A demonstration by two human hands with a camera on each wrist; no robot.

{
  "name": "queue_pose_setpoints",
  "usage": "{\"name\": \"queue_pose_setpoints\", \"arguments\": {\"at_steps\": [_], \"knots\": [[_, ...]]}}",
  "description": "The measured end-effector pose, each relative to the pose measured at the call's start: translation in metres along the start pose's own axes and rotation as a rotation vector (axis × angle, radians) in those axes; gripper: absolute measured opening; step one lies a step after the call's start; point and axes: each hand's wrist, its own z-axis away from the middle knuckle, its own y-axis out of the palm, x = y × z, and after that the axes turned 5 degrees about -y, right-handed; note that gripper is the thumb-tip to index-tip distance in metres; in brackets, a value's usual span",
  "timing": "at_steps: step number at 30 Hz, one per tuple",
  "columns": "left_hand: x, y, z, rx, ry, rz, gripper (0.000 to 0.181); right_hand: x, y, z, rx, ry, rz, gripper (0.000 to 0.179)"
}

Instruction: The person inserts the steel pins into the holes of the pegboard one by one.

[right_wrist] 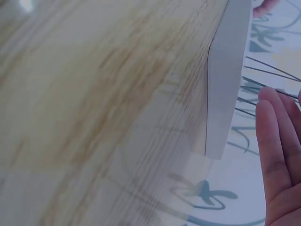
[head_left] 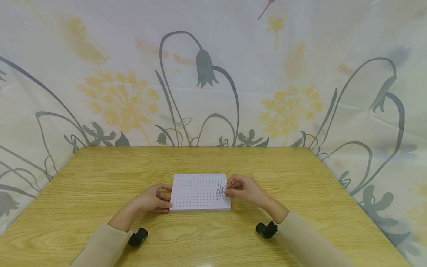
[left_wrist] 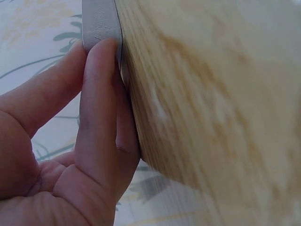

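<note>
A white perforated board (head_left: 197, 191) with rows of small holes lies flat on the table. Several thin dark sticks (head_left: 219, 190) stand up from its right side, some leaning; the right wrist view shows these thin sticks (right_wrist: 265, 67) jutting from the board's face. My left hand (head_left: 155, 198) grips the board's left edge near the front corner, thumb on top and fingers along the side. At the right edge my right hand (head_left: 247, 190) pinches one thin stick between thumb and fingers, though the fingertips partly hide it.
The wooden table (head_left: 200, 237) stretches around the board on all sides. A patterned cloth (head_left: 213, 92) hangs behind its far edge. Black wrist cameras are strapped at the left sleeve (head_left: 103, 243) and the right sleeve (head_left: 305, 237).
</note>
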Motion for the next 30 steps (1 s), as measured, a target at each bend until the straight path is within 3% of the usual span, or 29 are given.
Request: {"name": "queue_pose_setpoints", "arguments": {"at_steps": [14,21,30], "knots": [[0.003,-0.001,-0.002,-0.005,-0.005,0.001,0.058,0.020,0.006,-0.001,-0.017,-0.017,0.018,0.005],[0.003,-0.002,-0.003,-0.003,-0.001,-0.008,0.058,0.004,0.006,-0.004,-0.008,-0.034,-0.025,0.006],[0.003,-0.002,-0.003,0.001,-0.003,-0.005,0.059,0.000,0.010,-0.005,0.021,-0.043,0.044,0.009]]}}
